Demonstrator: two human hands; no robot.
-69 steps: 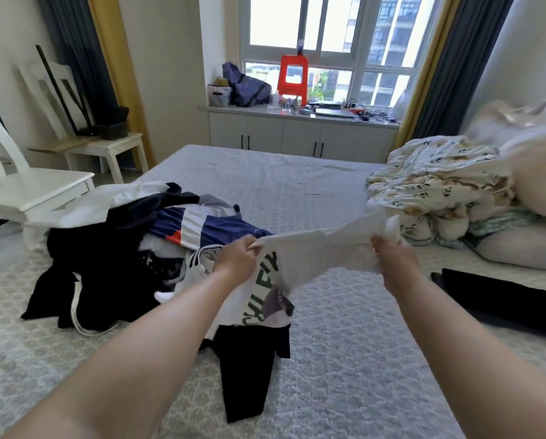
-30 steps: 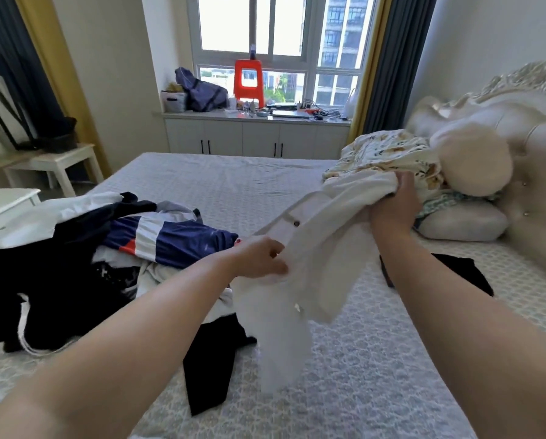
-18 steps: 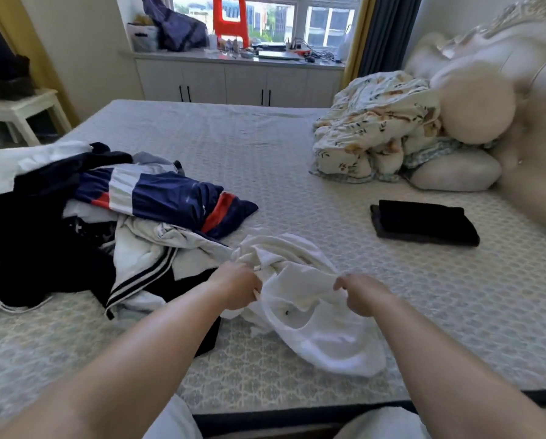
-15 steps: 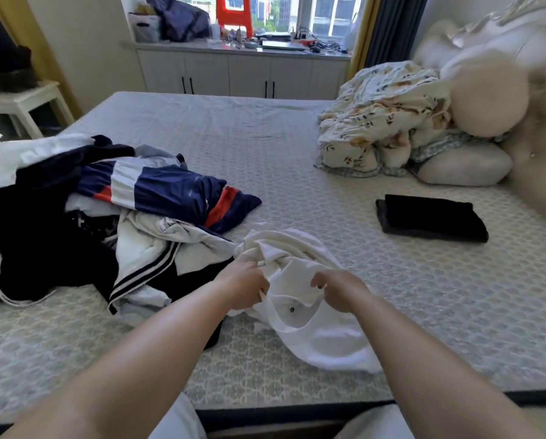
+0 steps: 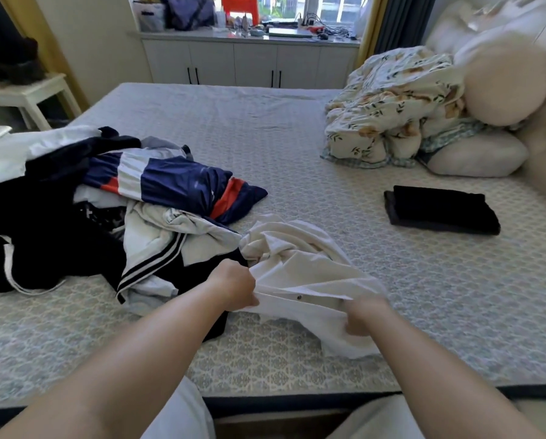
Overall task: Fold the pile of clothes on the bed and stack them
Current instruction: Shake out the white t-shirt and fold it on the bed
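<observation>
A white buttoned shirt (image 5: 300, 264) lies crumpled on the bed (image 5: 424, 296) near its front edge. My left hand (image 5: 233, 286) grips the shirt's buttoned edge at the left. My right hand (image 5: 365, 315) grips the same edge further right, so the edge is stretched between them. A pile of unfolded clothes (image 5: 107, 201) sits at the left, with a navy, white and red garment (image 5: 176, 185) on top and black items beneath. A folded black garment (image 5: 439, 209) lies flat at the right.
A floral duvet (image 5: 389, 106) and pillows (image 5: 477, 153) are bunched at the head of the bed, far right. White cabinets (image 5: 249, 64) stand under the window. A white stool (image 5: 27, 93) stands at far left. The bed's front edge (image 5: 297, 400) is just below my arms.
I brought the white shirt down from the air onto the bed. My hands shifted to its buttoned edge and pulled apart, my right hand moving right.
</observation>
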